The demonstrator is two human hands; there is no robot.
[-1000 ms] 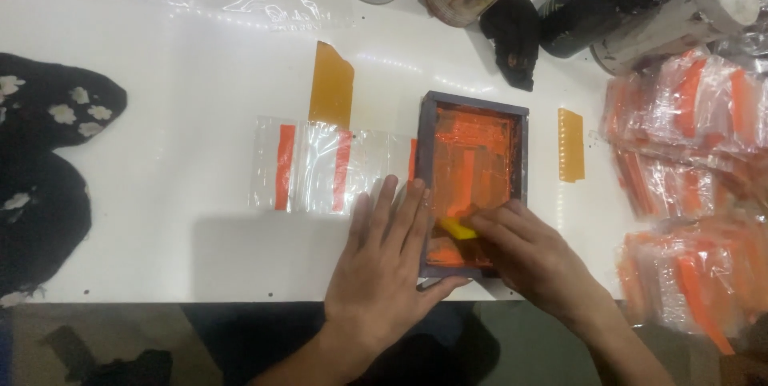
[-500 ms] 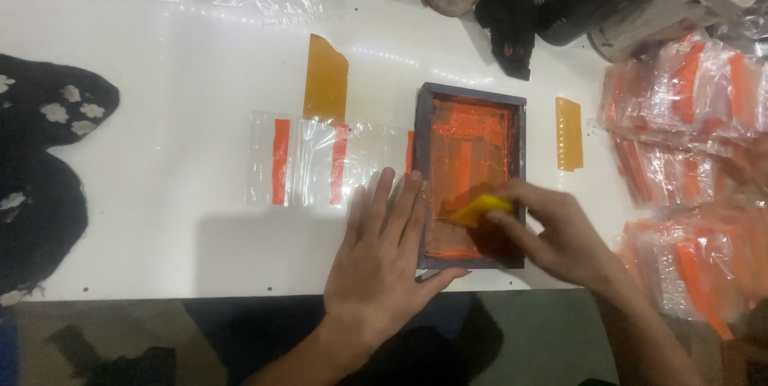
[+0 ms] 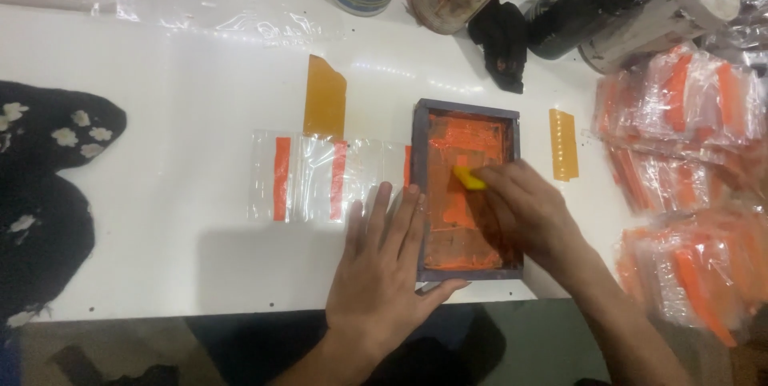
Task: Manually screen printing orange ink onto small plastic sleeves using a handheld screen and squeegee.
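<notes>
White table bears all items. Grey-framed printing screen, mesh coated orange, lies right of centre over clear plastic bag with orange stripes. Stacks of printed bags at right edge. Left hand flat, fingers spread, pressing bag and frame's left rail, as before. Right hand closed around yellow squeegee, now in upper half of mesh, farther from person than half-second earlier.
</notes>
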